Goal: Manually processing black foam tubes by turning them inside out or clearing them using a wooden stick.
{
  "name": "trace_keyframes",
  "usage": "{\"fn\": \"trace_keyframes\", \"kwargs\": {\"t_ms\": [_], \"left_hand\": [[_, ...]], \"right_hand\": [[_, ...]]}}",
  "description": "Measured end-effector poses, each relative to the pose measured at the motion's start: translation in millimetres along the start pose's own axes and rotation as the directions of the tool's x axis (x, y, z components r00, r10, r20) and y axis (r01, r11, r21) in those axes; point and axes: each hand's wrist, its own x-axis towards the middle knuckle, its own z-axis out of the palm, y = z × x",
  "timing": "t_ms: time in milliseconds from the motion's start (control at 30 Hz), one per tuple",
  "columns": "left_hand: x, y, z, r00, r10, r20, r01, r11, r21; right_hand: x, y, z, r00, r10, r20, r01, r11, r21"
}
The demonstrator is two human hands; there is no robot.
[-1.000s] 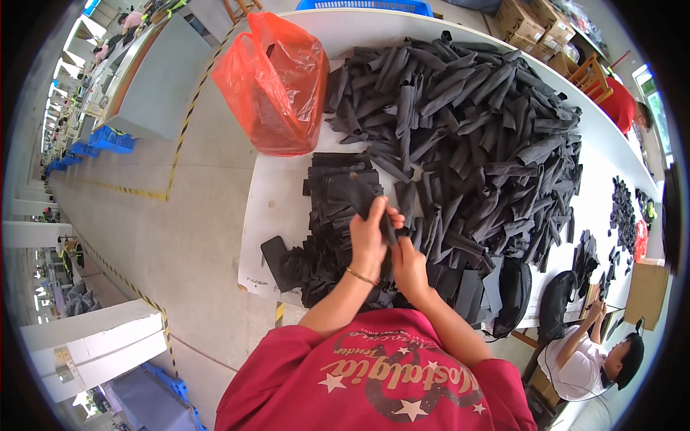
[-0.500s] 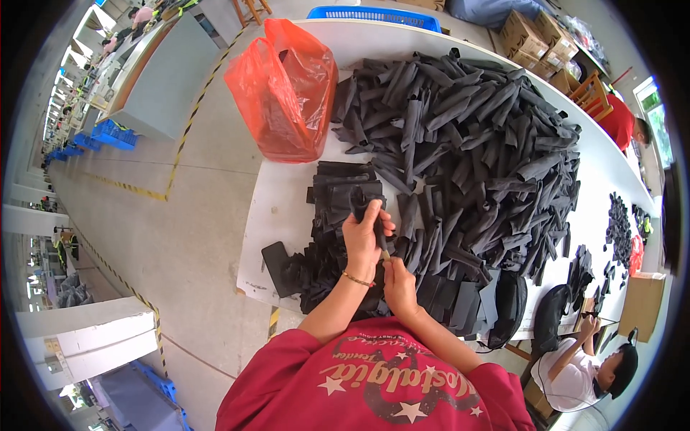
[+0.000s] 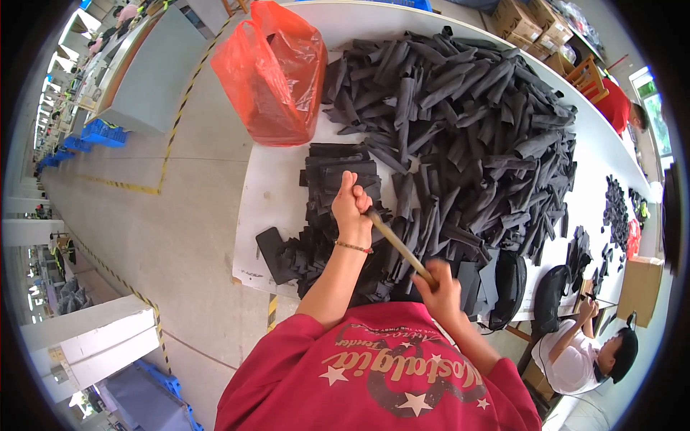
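A long pale stick [image 3: 401, 244] slants between my two hands over the table's near side. My right hand [image 3: 440, 289], slightly blurred, is closed round its near end. The stick's far end meets a bit of black fabric [image 3: 372, 213] at the side of my left hand [image 3: 352, 205], which is closed in a fist; most of what it grips is hidden. Beneath and beyond my left hand lies a stack of flat black fabric pieces [image 3: 338, 169]. To the right spreads a large heap of rolled black fabric pieces [image 3: 467, 129].
A red plastic bag [image 3: 277, 79] stands at the table's far left. A dark phone-like slab [image 3: 272, 255] lies by the left edge. Black pouches [image 3: 509, 293] rest at the near right edge, close to a seated person [image 3: 575, 359]. A cardboard box [image 3: 640, 291] is farther right.
My right hand has moved down and right with the stick, so much more of its length shows. My left hand has moved slightly left, and the dark tube above its fingers no longer shows.
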Motion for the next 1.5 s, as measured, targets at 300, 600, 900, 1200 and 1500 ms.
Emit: {"fn": "trace_keyframes", "kwargs": {"t_ms": [300, 600, 900, 1200, 1500], "left_hand": [[-14, -10, 2, 0.99, 0.139, 0.037, -0.144, 0.972, 0.184], [-3, 8, 5, 0.733, -0.365, 0.574, -0.353, 0.517, 0.78], [15, 36, 11, 0.9, -0.059, 0.432, -0.288, 0.664, 0.69], [17, 40, -59, 0.951, 0.09, 0.297, -0.308, 0.4, 0.863], [32, 54, -55, 0.855, 0.098, 0.509, -0.513, 0.024, 0.858]], "right_hand": [[99, -23, 46, 0.992, 0.02, -0.126, 0.026, 0.936, 0.352], [178, -28, 26, 0.979, -0.132, -0.156, 0.164, 0.964, 0.211], [351, -54, 73, 0.882, 0.022, -0.471, 0.23, 0.852, 0.471], [466, -10, 24, 0.887, 0.089, -0.454, 0.14, 0.883, 0.448], [229, 70, 10, 0.995, 0.086, -0.044, -0.071, 0.96, 0.272]]}}
